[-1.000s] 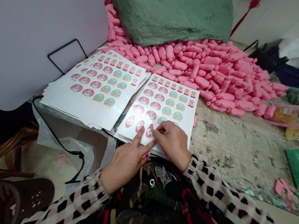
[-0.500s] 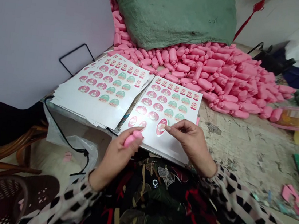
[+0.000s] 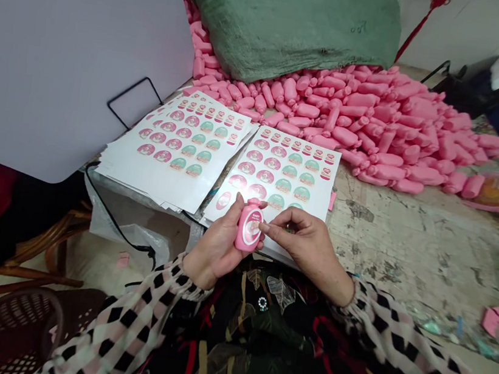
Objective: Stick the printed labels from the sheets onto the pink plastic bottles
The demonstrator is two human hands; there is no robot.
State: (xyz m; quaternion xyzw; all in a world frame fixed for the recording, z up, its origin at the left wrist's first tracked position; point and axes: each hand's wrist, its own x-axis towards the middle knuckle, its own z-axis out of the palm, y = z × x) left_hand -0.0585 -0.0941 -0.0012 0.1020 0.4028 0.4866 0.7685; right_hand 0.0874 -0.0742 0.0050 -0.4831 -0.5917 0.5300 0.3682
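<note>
A small pink plastic bottle (image 3: 241, 243) lies upright in my left hand (image 3: 218, 244), with its fingers wrapped round it and its front turned up toward me. On that front sits an oval pink-and-white sticker (image 3: 252, 229). My right hand (image 3: 312, 247) pinches the sticker's right edge between thumb and forefinger, touching the bottle there. Beneath both hands is a sheet of stickers (image 3: 309, 182) printed with pink and green shapes. Part of its lower area is hidden by my hands.
Left of that sheet lies a stack of similar sticker sheets (image 3: 140, 176). A large heap of pink bottles (image 3: 390, 126) spreads across the back of the table, under a green sack (image 3: 293, 27). A brown plastic basket (image 3: 25, 317) stands on the floor at lower left.
My left hand has turned the bottle front up and brought it right. My right hand has carried the oval sticker from above the sheet onto the bottle's front.
</note>
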